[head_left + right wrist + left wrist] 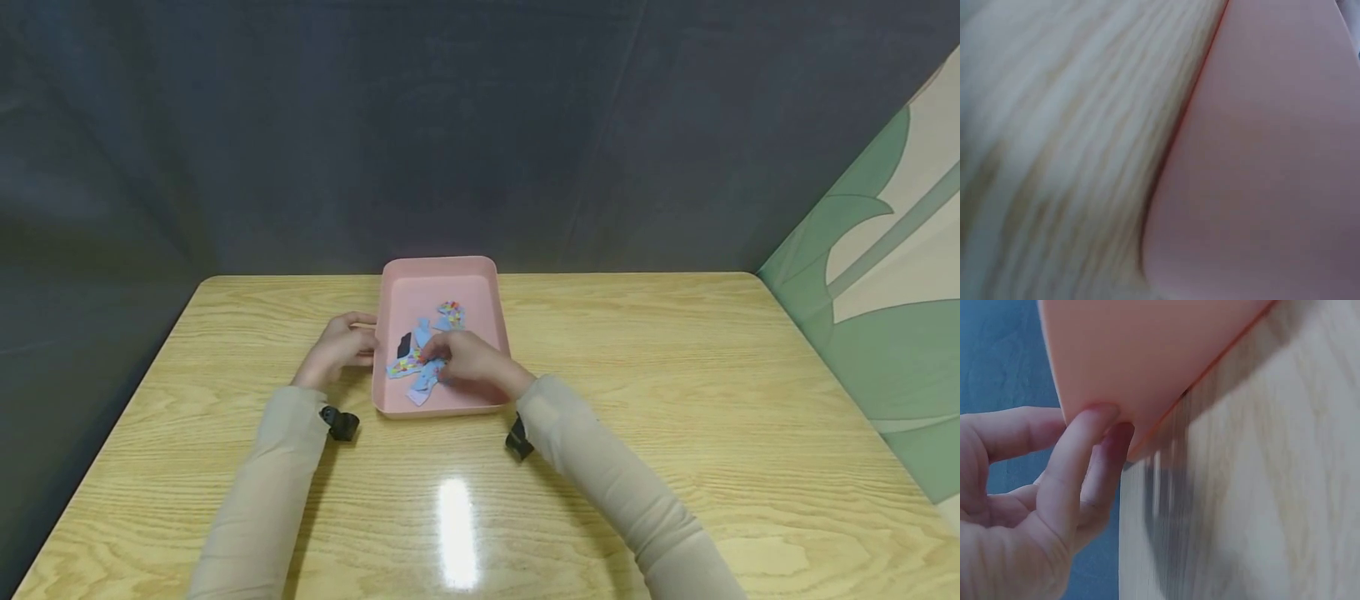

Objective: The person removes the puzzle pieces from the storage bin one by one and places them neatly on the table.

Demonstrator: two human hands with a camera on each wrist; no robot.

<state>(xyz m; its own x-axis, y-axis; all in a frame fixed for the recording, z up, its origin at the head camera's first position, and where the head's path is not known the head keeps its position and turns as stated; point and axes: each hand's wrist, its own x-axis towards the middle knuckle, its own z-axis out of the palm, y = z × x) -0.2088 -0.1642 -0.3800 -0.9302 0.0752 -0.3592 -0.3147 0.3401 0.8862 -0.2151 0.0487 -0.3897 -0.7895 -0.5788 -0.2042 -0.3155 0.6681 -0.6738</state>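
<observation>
A shallow pink tray (480, 292) stands on the wooden table. Thin, irregular light-blue pieces (425, 379) lie inside it, some with multicolored specks. A small black piece (404, 344) lies among them at the left. My left hand (337, 346) is at the tray's left side; in the left wrist view its slightly bent fingers touch the wall (1141, 356). My right hand (468, 362) reaches into the tray over the right wall, its bent fingers down among the pieces. Whether it pinches one is too small to tell. Only the tray's outside shows in the right wrist view.
The wooden table (675, 375) extends to both sides of the tray. Behind it hangs a dark cloth (480, 133), close to the tray's far end. A leaf-patterned cloth (885, 308) is at the right.
</observation>
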